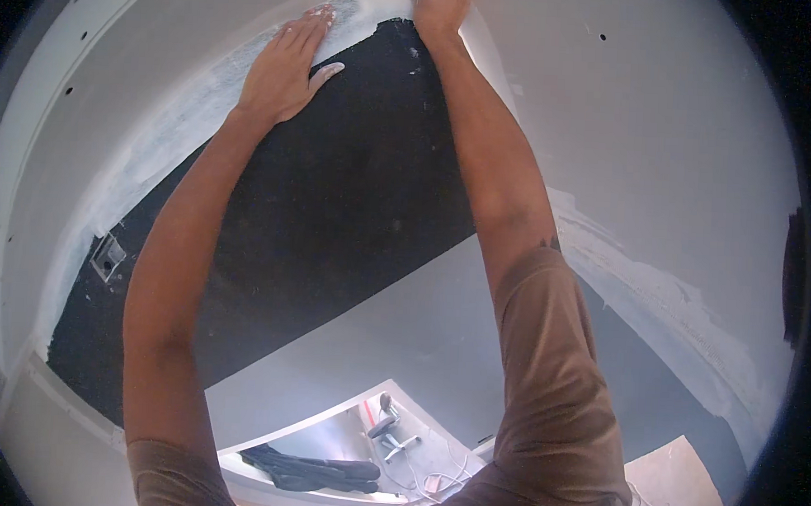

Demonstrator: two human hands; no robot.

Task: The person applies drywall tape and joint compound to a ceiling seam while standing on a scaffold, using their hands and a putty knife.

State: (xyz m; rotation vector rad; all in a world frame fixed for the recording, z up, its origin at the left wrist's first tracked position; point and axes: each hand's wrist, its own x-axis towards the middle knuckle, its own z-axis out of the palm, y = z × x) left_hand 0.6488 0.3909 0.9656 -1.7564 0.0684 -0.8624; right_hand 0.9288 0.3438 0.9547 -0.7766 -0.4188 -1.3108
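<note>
My left hand (287,67) lies flat with its fingers stretched out on a streaky white-coated strip (195,97). White smears cover its fingertips, and the thumb points away over the black panel (335,205). At the top edge, my right hand (440,10) reaches the upper corner where the strip meets the light grey wall panel (647,110). Its fingers run out of the picture, so what they touch or hold is hidden. Both arms are stretched far up, the right one in a brown sleeve (553,386).
A small clear square plate (108,257) sits at the black panel's left edge. Another white-coated seam (666,296) runs down the right side. Low down, a dark cloth (310,470) lies by a lit opening, near white cables (450,479) and a beige board (676,486).
</note>
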